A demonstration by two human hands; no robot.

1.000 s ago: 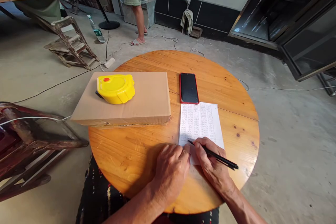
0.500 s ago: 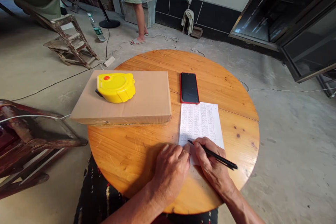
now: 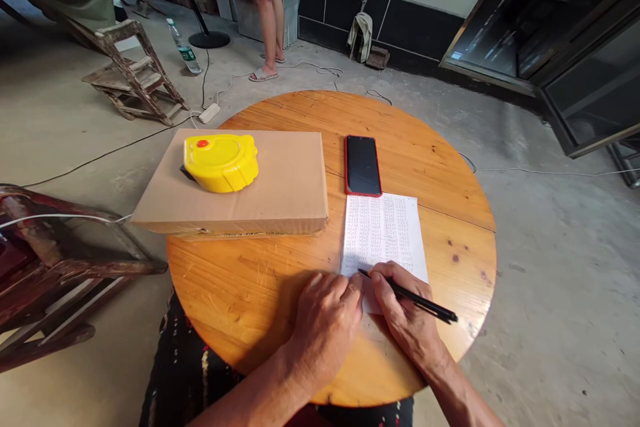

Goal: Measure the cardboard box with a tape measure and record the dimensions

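My right hand (image 3: 407,303) is closed around a black pen (image 3: 425,306), with its tip on a sheet of paper (image 3: 384,230). Rows of small handwritten characters cover the sheet, and its lower part is hidden by my hands. Curled beside the lower left edge of the paper, my left hand (image 3: 327,327) rests on the round wooden table (image 3: 240,300); its palm side is hidden, so I cannot tell what is inside. A phone (image 3: 363,165) in a red case lies just above the sheet, its screen dark.
On the table's left stands a cardboard box (image 3: 290,180), with a yellow plastic case (image 3: 220,163) on top. A wooden chair (image 3: 65,267) is at the left. Beyond the table are a small stool (image 3: 137,73), a water bottle (image 3: 185,50), floor cables and a standing person (image 3: 270,20).
The view has shifted slightly. The pen tip stays near the same lower left part of the sheet, and both hands hold nearly the same pose. The standing person's legs have shifted slightly.
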